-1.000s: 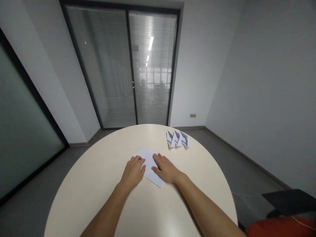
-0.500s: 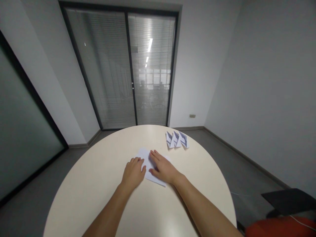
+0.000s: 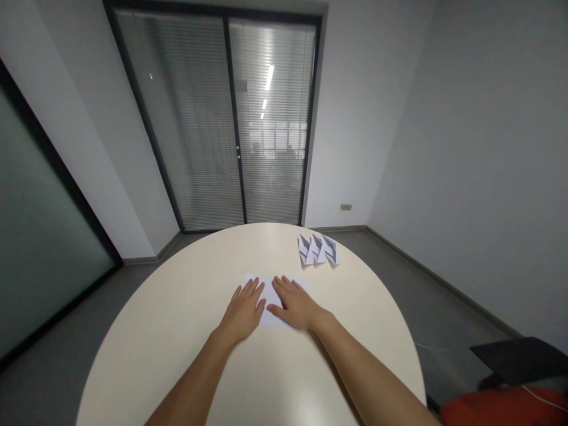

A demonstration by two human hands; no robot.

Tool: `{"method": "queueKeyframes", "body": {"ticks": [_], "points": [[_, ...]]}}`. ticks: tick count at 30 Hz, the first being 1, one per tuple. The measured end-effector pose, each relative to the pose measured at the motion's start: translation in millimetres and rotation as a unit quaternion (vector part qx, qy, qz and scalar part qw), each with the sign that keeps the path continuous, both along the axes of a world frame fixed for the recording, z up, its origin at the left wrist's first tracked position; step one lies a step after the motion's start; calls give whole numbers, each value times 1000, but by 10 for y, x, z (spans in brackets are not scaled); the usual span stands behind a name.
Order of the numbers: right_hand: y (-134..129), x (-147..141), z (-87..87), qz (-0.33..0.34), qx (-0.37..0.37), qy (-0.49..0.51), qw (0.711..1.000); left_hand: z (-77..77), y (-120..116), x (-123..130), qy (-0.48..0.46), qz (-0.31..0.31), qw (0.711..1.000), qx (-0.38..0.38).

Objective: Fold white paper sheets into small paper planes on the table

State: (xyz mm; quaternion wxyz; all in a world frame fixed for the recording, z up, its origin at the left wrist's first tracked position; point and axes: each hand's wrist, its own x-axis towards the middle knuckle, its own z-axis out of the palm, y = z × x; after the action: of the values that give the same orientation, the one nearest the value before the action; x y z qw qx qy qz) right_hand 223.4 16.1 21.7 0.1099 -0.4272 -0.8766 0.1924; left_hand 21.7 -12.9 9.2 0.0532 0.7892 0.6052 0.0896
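Note:
A white sheet of paper (image 3: 269,296) lies flat on the round cream table (image 3: 155,331), partly covered by both hands. My left hand (image 3: 243,309) rests on its left part, palm down with the fingers spread. On the right part of the sheet lies my right hand (image 3: 293,303), also flat, its thumb pointing toward the left hand. A strip of paper shows between the two hands. Beyond the right hand, toward the far right edge of the table, stand three folded white paper pieces (image 3: 318,251) in a row.
Past the table is a dark-framed glass door (image 3: 237,130) with blinds. A red chair seat (image 3: 506,407) and a black flat panel (image 3: 521,360) are at the lower right. Grey walls (image 3: 483,148) enclose the room.
The sheet has turned so that its near edge, slanted before, now runs nearly level. My left hand's fingers have straightened and spread; my right hand has shifted only slightly.

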Motion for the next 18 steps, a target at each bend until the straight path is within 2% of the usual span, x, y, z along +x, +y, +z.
{"method": "queueKeyframes", "body": {"ticks": [4, 7, 11, 14, 16, 18], "points": [[52, 60, -33, -67, 3, -25, 997, 16, -14, 2, 21, 24, 999, -6], [73, 87, -28, -80, 28, -17, 996, -3, -11, -2, 30, 49, 998, 6], [58, 77, -6, 0, 75, 36, 997, -35, 5, -35, 46, 94, 994, 38], [25, 56, -3, 72, 48, 46, 995, -39, 26, -79, 56, 141, 987, 59], [8, 50, -5, 87, 25, 30, 995, -33, 41, -101, 55, 157, 984, 69], [2, 53, -6, 82, 14, 20, 996, -26, 52, -107, 40, 131, 988, 76]]}}
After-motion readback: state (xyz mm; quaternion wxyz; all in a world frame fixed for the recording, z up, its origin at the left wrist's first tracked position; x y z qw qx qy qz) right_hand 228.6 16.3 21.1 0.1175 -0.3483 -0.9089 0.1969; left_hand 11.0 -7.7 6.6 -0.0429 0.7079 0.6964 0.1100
